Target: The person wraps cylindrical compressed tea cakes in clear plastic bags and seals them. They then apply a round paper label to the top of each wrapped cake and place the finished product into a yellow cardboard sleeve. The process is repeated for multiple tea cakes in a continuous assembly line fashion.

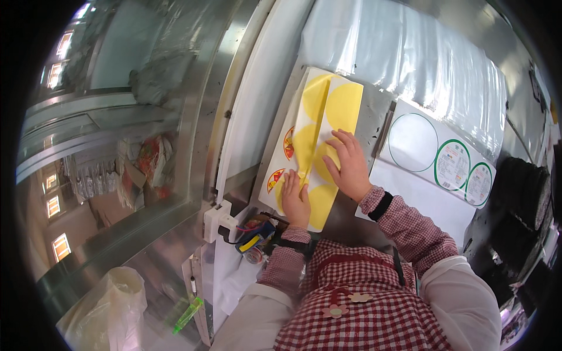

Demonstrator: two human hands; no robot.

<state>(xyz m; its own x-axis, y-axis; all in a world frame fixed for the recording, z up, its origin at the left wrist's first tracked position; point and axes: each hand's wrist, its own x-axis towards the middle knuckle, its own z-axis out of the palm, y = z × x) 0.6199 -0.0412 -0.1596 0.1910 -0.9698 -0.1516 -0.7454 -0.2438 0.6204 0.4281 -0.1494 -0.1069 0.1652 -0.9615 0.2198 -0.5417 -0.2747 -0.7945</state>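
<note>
A long white sheet with yellow round stickers point(344, 103) lies on the metal worktop, with a lengthwise fold or overlap along its middle. My left hand point(296, 204) lies flat on its near part, fingertips by the fold. My right hand point(349, 169) spreads its fingers over the right side of the sheet, fingertips at a yellow circle; whether they press on it I cannot tell. From under the left edge shows a white sheet with red and yellow printed round labels point(288, 142). Neither hand grips anything.
Right of my hands lie a white sheet of green-rimmed round labels point(452, 164) and white paper point(408, 193). Clear plastic bags or film point(395, 48) cover the far worktop. At left are a glass panel point(131, 109), a white power adapter point(217, 221) and a blue-yellow tape dispenser point(259, 237).
</note>
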